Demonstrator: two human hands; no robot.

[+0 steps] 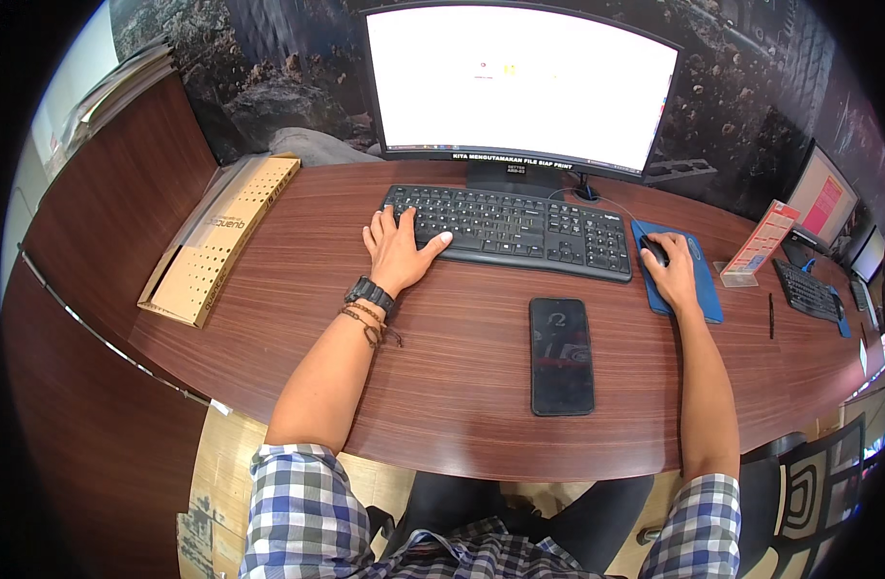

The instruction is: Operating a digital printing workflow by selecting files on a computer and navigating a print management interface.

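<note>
I watch a wood-grain desk [442, 362] with a curved monitor [519, 87] standing at its back, lit nearly white. At the left lies a flat cardboard carton [232, 236], well apart from the hands. The black keyboard [505, 224] sits in front of the monitor, and a blue mouse pad [705, 294] lies just beside its right end. A dark smartphone [562, 357] rests between the forearms; I judge that a wide leftward swing of the right one could knock it.

The left hand [394, 253] is spread over the keyboard's left end; I can't tell whether any key is pressed, and a sagging thumb might strike one by accident. The right hand [670, 275] curls over a black mouse [654, 253], near the pad's left edge. Sliding it further left could bump the keyboard, and the thin cord [611, 201] could snag on that corner.
</note>
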